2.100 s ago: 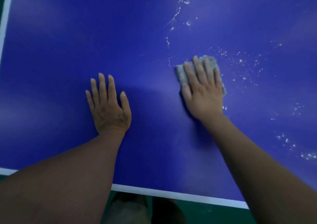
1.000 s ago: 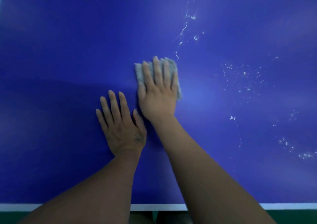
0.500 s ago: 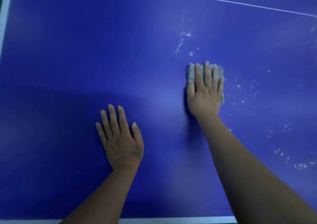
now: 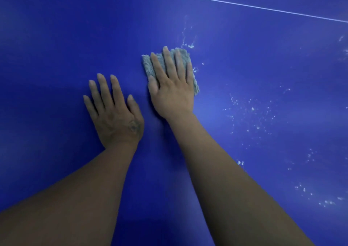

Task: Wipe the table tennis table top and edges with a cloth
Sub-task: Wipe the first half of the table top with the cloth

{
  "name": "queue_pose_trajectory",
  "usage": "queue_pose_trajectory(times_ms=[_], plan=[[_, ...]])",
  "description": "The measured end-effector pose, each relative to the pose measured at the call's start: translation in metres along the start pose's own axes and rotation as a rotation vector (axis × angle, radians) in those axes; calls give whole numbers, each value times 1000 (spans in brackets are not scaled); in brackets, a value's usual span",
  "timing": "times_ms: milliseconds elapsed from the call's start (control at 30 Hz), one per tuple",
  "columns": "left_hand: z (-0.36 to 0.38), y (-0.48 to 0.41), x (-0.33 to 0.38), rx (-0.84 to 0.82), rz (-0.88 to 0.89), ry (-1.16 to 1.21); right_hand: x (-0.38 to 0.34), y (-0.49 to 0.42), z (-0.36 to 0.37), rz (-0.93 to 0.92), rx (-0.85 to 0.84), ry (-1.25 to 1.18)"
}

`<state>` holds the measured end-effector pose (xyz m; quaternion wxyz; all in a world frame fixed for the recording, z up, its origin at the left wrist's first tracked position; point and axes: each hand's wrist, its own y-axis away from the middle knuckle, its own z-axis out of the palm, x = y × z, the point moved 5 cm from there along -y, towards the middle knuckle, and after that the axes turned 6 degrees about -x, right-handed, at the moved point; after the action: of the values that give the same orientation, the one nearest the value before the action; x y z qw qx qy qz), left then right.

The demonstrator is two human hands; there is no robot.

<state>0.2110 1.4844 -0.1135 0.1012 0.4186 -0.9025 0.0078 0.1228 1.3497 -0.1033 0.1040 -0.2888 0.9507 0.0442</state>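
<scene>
Right hand (image 4: 172,93) lies flat on the cloth (image 4: 148,64), palm down, fingers straight and slightly spread, pressing it onto the blue desk (image 4: 56,38). Nothing is curled round it, so I read this as a press, not a grip.

Cloth is grey, fuzzy and bunched into a small pad. It shows at 9 o'clock of the index finger, past the fingertips at 12, and along the little-finger side at 3 to 4. It lies flat on the desk top, just above frame centre.

Left hand (image 4: 114,113) is flat on bare desk at 8 o'clock of the right hand, just beside it. I can't tell if they touch. Its fingers are straight, a bit splayed, and hold nothing. It has a dark mark on the back near the thumb base.

White smears (image 4: 188,42) sit at 1 o'clock of the cloth, the nearest just off its far corner. A couple of flecks sit right by its 3 o'clock edge. I see scattered white specks (image 4: 252,113) at 4 o'clock, well apart from the cloth, trailing toward the frame's lower right.

Thin white line (image 4: 226,1) crosses the desk from 12 to 2 o'clock of frame, well apart from both hands. Both bare forearms enter from 6 o'clock.
</scene>
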Motion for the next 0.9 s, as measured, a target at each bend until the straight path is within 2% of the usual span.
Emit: queue_pose_trajectory(times_ms=[167, 267, 367, 500, 633, 767, 900], plan=[[-5, 2, 1, 8, -14, 57, 92, 6, -18, 173, 7, 82], [-5, 2, 2, -12, -25, 49, 119, 28, -22, 245, -3, 85], [-6, 1, 3, -37, -36, 45, 89, 36, -14, 241, -25, 86], [-5, 0, 2, -62, -43, 40, -2, 11, 4, 7, 3, -29], [-3, 0, 1, -55, -33, 29, -35, -41, 8, -30, 41, -140], [-5, 0, 2, -63, -46, 43, 10, -75, -1, -2, 62, -78], [-7, 0, 4, -79, -44, 53, 121, -72, -20, 264, -18, 94]])
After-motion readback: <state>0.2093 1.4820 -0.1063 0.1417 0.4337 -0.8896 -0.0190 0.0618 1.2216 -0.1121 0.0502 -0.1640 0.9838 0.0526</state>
